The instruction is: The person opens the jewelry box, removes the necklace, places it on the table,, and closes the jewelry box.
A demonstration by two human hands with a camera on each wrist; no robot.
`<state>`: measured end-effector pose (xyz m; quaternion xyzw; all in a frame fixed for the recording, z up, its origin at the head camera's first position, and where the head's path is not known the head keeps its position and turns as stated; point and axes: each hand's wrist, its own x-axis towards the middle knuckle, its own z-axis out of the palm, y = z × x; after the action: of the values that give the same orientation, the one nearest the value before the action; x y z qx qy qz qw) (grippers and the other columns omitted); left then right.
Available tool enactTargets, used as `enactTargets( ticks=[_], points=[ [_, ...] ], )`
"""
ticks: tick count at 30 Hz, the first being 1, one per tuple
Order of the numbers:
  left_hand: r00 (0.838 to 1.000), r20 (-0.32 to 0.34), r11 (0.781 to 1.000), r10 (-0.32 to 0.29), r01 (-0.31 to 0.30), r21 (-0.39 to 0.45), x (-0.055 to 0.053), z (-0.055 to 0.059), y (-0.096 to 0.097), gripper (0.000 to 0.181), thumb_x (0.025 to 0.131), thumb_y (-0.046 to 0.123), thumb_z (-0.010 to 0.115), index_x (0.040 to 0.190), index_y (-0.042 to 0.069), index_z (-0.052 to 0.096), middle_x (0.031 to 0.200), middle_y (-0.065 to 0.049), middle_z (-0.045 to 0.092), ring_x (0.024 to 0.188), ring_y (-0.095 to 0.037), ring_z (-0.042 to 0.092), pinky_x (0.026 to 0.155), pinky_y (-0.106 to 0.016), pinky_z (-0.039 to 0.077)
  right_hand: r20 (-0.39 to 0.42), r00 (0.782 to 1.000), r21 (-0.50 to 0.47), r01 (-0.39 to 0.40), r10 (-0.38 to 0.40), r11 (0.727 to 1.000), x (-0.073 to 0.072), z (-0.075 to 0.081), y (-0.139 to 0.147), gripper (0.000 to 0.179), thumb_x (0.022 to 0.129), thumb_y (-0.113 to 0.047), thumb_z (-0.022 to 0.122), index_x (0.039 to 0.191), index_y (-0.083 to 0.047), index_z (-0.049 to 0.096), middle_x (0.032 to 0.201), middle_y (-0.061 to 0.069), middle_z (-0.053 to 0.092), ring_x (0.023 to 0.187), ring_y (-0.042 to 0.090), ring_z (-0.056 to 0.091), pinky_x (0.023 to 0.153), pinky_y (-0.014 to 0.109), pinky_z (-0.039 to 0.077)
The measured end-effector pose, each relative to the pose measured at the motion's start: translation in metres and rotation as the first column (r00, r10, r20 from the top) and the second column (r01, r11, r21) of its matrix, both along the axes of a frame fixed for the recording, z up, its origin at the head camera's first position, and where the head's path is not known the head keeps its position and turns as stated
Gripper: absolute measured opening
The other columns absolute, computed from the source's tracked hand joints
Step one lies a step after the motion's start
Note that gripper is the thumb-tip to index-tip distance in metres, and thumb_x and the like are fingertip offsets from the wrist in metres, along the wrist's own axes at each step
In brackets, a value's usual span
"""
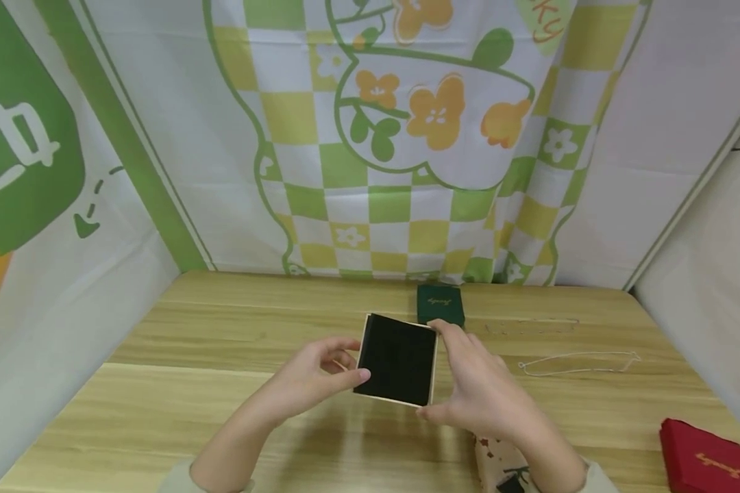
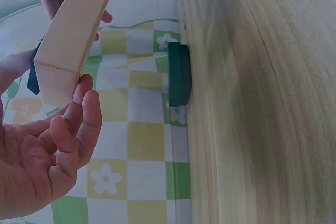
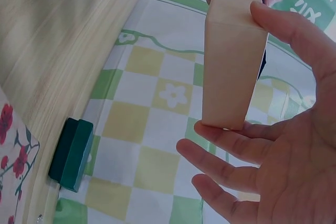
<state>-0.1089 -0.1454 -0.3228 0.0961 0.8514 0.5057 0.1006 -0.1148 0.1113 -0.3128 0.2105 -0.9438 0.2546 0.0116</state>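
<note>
Above the table, both hands hold a square, pale beige box (image 1: 397, 397) whose upward face is a black pad (image 1: 397, 359). My left hand (image 1: 314, 376) grips its left side, with the thumb lying on the black pad and the fingers beneath. My right hand (image 1: 471, 376) spans the right side between thumb and fingertips, at the near and far corners. Plain beige side walls (image 3: 233, 72) show in the right wrist view. The left wrist view shows the left fingertips at the lower end of the box (image 2: 73, 35), and the black pad tilted slightly out at its edge.
Behind the box stands a green jewelry box (image 1: 440, 305). A silver chain (image 1: 580, 363) and a thinner chain (image 1: 530, 327) lie at right. A red jewelry box (image 1: 712, 459) sits front right. Under my right forearm lies a flower-printed beige item (image 1: 490, 462). Printed cloth (image 1: 370, 205) hangs behind the table.
</note>
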Motion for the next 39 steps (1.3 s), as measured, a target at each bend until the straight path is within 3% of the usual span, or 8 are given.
enactTargets(
  ticks=[13, 23, 30, 32, 34, 37, 39],
  points=[
    [0.999, -0.012, 0.999, -0.039, 0.039, -0.021, 0.001, 0.001, -0.002, 0.06, 0.09, 0.031, 0.071, 0.136, -0.004, 0.053, 0.097, -0.003, 0.07, 0.098, -0.017, 0.063, 0.092, -0.045, 0.051, -0.026, 0.999, 0.013, -0.035, 0.036, 0.999, 0.0, 0.001, 0.001, 0.11, 0.062, -0.037, 0.093, 0.151, -0.014, 0.032, 0.149, 0.008, 0.047, 0.135, 0.035, 0.047, 0.098, 0.067, 0.042],
    [0.994, -0.085, 0.997, -0.064, 0.059, -0.053, 0.0, -0.001, 0.0, 0.052, 0.085, 0.02, 0.073, 0.123, -0.013, 0.057, 0.082, -0.004, 0.066, 0.075, -0.012, 0.06, 0.072, -0.029, 0.05, -0.021, 0.999, 0.037, -0.036, 0.037, 0.999, 0.002, -0.002, -0.002, 0.111, 0.061, -0.039, 0.093, 0.151, -0.015, 0.033, 0.149, 0.007, 0.048, 0.138, 0.031, 0.045, 0.099, 0.068, 0.041],
    [0.991, -0.098, 0.994, -0.096, 0.09, -0.064, -0.001, -0.003, 0.001, 0.024, 0.084, 0.014, 0.072, 0.099, -0.003, 0.063, 0.07, 0.001, 0.058, 0.063, -0.01, 0.051, 0.057, -0.023, 0.041, -0.023, 0.999, 0.038, -0.048, 0.049, 0.998, 0.002, -0.003, -0.003, 0.111, 0.061, -0.038, 0.093, 0.151, -0.015, 0.033, 0.149, 0.008, 0.047, 0.137, 0.029, 0.046, 0.099, 0.065, 0.042],
    [0.991, -0.092, 0.993, -0.093, 0.086, -0.077, -0.001, -0.002, 0.002, 0.027, 0.085, 0.017, 0.071, 0.101, -0.004, 0.064, 0.07, 0.002, 0.06, 0.064, -0.01, 0.052, 0.059, -0.025, 0.043, -0.03, 0.998, 0.043, -0.046, 0.047, 0.998, 0.003, -0.004, -0.003, 0.111, 0.061, -0.038, 0.093, 0.151, -0.015, 0.033, 0.148, 0.008, 0.048, 0.136, 0.029, 0.047, 0.098, 0.066, 0.042],
    [0.995, -0.077, 0.994, -0.067, 0.06, -0.093, -0.002, -0.002, 0.002, 0.04, 0.088, 0.024, 0.071, 0.114, -0.006, 0.064, 0.075, 0.001, 0.065, 0.073, -0.013, 0.059, 0.069, -0.031, 0.05, -0.037, 0.998, 0.046, -0.042, 0.044, 0.998, 0.003, -0.004, -0.003, 0.111, 0.06, -0.038, 0.093, 0.151, -0.015, 0.033, 0.148, 0.008, 0.048, 0.136, 0.029, 0.047, 0.098, 0.066, 0.042],
    [0.999, -0.036, 0.996, -0.014, 0.011, -0.094, -0.004, -0.002, 0.002, 0.062, 0.093, 0.038, 0.067, 0.132, -0.009, 0.056, 0.096, -0.006, 0.074, 0.096, -0.02, 0.067, 0.088, -0.046, 0.054, -0.038, 0.998, 0.05, -0.043, 0.045, 0.998, 0.003, -0.005, -0.002, 0.111, 0.06, -0.038, 0.093, 0.151, -0.014, 0.034, 0.148, 0.008, 0.048, 0.136, 0.029, 0.047, 0.098, 0.066, 0.042],
    [1.0, -0.009, 0.997, 0.013, -0.014, -0.082, -0.007, -0.002, 0.001, 0.063, 0.095, 0.045, 0.063, 0.133, -0.005, 0.057, 0.108, -0.01, 0.074, 0.104, -0.024, 0.067, 0.095, -0.052, 0.051, -0.036, 0.998, 0.054, -0.054, 0.056, 0.997, 0.003, -0.006, -0.002, 0.112, 0.06, -0.038, 0.093, 0.151, -0.013, 0.034, 0.149, 0.008, 0.047, 0.137, 0.029, 0.046, 0.099, 0.067, 0.041]
  ],
)
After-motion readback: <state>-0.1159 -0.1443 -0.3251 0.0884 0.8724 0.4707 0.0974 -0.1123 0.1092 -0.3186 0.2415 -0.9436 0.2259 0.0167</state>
